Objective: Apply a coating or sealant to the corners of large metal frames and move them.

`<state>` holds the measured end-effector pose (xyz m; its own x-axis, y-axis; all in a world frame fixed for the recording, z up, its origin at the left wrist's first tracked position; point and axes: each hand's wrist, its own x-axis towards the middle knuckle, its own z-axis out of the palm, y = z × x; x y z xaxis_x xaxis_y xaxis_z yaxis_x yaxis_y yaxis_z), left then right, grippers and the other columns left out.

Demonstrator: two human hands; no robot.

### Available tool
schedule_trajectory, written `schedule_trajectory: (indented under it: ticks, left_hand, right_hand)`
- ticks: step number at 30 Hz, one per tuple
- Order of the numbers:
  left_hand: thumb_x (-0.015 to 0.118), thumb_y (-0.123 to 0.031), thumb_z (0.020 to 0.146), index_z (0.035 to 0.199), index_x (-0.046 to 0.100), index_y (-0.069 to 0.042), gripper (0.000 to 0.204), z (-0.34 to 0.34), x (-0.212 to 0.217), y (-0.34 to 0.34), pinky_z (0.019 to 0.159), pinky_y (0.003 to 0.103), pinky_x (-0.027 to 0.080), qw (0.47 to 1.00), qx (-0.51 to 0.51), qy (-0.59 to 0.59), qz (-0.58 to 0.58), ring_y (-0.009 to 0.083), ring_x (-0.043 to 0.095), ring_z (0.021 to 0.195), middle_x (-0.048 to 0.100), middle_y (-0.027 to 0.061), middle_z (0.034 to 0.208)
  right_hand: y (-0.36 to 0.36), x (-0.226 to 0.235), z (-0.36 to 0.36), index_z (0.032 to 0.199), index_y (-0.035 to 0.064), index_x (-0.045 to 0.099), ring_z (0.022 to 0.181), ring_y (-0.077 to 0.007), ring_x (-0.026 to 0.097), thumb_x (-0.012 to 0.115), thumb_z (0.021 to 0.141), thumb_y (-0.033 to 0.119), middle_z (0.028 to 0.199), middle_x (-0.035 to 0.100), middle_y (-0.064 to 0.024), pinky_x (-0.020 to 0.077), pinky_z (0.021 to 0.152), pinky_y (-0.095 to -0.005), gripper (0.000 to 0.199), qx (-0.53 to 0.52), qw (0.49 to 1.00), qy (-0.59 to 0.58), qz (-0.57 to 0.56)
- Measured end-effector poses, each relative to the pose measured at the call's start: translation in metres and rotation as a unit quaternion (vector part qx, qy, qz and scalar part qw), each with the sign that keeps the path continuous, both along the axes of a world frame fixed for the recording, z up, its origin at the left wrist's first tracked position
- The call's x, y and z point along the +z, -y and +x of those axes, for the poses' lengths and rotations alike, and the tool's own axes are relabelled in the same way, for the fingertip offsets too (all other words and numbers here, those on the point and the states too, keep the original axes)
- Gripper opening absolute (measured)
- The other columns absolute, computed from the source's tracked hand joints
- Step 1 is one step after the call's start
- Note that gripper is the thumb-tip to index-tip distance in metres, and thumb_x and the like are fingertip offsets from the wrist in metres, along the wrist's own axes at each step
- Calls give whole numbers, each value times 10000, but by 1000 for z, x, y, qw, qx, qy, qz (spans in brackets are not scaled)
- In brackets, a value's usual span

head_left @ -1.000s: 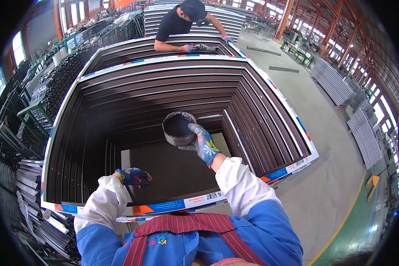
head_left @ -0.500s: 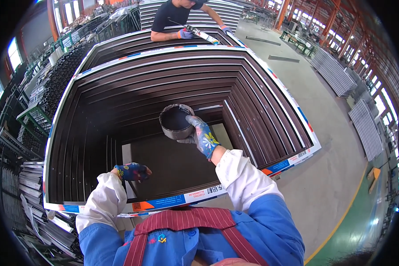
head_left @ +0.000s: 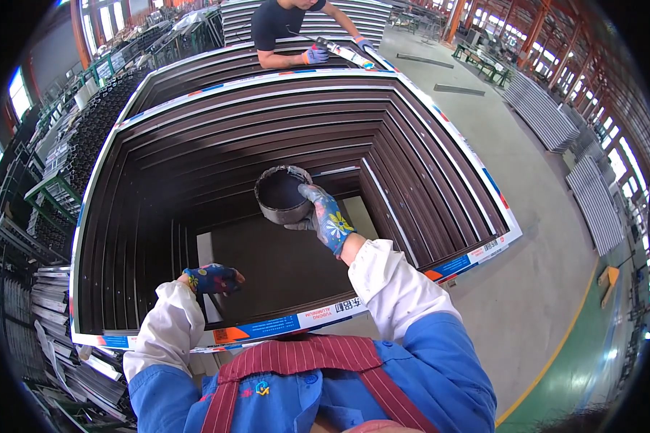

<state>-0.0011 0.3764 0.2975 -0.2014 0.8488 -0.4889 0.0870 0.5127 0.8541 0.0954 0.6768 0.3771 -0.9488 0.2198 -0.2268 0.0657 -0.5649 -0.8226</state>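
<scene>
In a floral glove, my right hand (head_left: pixel 331 222) grips a round open pot (head_left: pixel 285 215) by its right side. The thumb hooks over the rim and the other fingers are wrapped below it, partly hidden. Grey crust covers the pot's wall, and its inside is dark; what it contains I cannot make out. My left hand (head_left: pixel 215 279), also in a floral glove, hangs over the near left part of the frame stack, with loosely bent fingers and nothing visible in them. Both hands are inside the outline of the stacked dark brown rectangular frames (head_left: pixel 440 180), whose top edges carry printed protective film.
Across a second frame stack (head_left: pixel 217 61), a co-worker (head_left: pixel 278 29) in a dark shirt and gloves holds a sealant gun (head_left: pixel 347 54). Metal profiles (head_left: pixel 50 303) lie on the left. Bundled profiles (head_left: pixel 596 206) stand on the floor at right, near a yellow floor line (head_left: pixel 556 353).
The co-worker's sealant gun has shifted slightly to the right. My right hand still holds the pot, and my left hand keeps nearly the same pose. The view has shifted slightly.
</scene>
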Motion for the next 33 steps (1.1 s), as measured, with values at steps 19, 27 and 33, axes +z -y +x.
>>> schedule_trajectory:
  ticks: [19,27,33]
  left_hand:
    - [537,-187,888,1187,538,-61,325,-8,-14,3,934,288,416,992,-99,-72,34,183,549,1064,593,77,1126]
    - [537,-193,887,1172,550,-63,314,-4,-8,0,933,288,418,995,-72,-58,-38,183,550,1061,597,71,1118]
    - [540,-177,877,1172,553,-71,314,5,18,-14,914,287,429,982,-117,-139,-58,179,557,1048,603,65,1109]
  right_hand:
    - [-2,-4,0,1144,133,476,928,-275,581,594,820,323,1112,524,-84,561,650,-420,394,8,1000,-4,-20]
    - [0,-1,0,1116,130,480,950,-262,577,552,842,319,1123,516,-99,546,702,-435,341,14,1000,1,1]
    - [-5,1,4,1111,135,484,951,-263,570,552,840,316,1125,508,-93,548,692,-435,333,9,1000,-2,-8]
